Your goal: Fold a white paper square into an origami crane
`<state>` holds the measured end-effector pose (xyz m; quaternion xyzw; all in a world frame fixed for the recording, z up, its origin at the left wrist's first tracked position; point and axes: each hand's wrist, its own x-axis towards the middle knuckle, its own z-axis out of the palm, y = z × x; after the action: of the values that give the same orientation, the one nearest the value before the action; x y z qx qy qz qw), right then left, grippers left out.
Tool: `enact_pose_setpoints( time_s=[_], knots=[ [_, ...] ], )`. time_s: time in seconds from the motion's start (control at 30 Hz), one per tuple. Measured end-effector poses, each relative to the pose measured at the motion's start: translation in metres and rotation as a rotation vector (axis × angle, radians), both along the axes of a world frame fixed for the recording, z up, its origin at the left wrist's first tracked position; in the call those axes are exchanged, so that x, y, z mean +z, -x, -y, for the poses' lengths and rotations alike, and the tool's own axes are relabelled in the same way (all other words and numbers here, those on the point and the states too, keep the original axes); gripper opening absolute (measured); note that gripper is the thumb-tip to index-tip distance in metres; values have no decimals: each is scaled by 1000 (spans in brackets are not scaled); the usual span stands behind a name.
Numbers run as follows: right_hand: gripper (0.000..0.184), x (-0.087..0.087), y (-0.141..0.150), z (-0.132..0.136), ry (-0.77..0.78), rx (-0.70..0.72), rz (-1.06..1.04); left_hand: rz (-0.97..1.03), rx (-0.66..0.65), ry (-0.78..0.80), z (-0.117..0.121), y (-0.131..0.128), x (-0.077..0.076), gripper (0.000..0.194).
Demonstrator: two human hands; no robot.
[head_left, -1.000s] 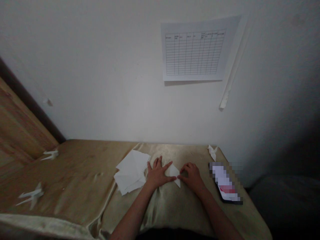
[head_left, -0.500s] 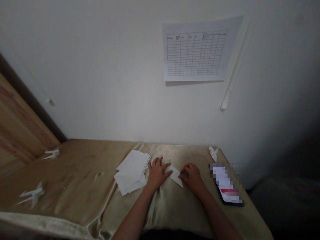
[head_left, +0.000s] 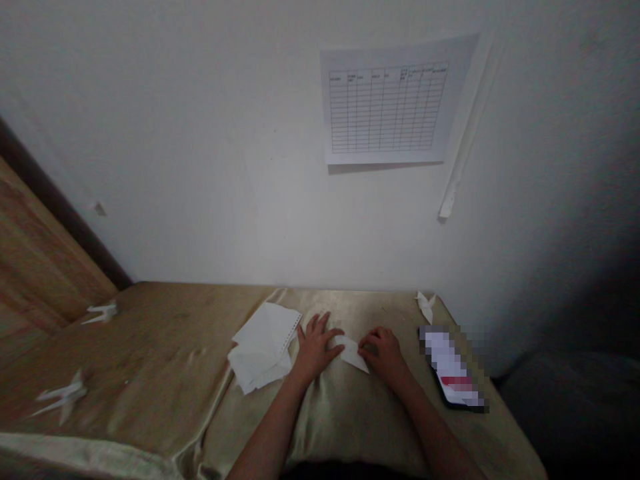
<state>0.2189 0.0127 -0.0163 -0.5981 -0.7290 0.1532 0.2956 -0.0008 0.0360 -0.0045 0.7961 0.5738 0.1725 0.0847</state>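
A small folded white paper (head_left: 353,353) lies on a gold satin cover (head_left: 345,413), between my two hands. My left hand (head_left: 315,348) has its fingers spread, and its thumb side presses the paper's left end. My right hand (head_left: 384,353) has curled fingers on the paper's right end. The paper's long point aims toward the lower right. Just left of my left hand lies a loose pile of white paper sheets (head_left: 263,347), one with a perforated edge.
Small folded paper figures (head_left: 103,311) (head_left: 63,397) (head_left: 426,307) lie on the cover. A smartphone (head_left: 450,370) with a blurred screen lies to my right. A wooden panel (head_left: 40,267) stands at left; a printed grid chart (head_left: 385,107) hangs on the wall.
The folded paper has turned and now lies longer and flatter, its point toward the lower right. My left hand has drawn back slightly to the left.
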Motion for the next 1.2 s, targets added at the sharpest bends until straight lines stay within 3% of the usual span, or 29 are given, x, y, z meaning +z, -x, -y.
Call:
enact_pose_setpoints(
  time_s=[0.43, 0.8, 1.07, 1.2],
  knots=[
    [18, -9, -2, -1, -75, 38, -58, 232, -33, -125, -5, -1, 2, 17],
    [11, -13, -5, -7, -147, 4, -195, 281, -53, -161, -5, 1, 2, 25],
    [19, -5, -12, -1, -276, -206, -148, 278, -58, -230, -5, 1, -3, 41],
    [12, -4, -9, 1, -264, -130, -118, 260, -48, -223, -4, -1, -3, 41]
  ],
)
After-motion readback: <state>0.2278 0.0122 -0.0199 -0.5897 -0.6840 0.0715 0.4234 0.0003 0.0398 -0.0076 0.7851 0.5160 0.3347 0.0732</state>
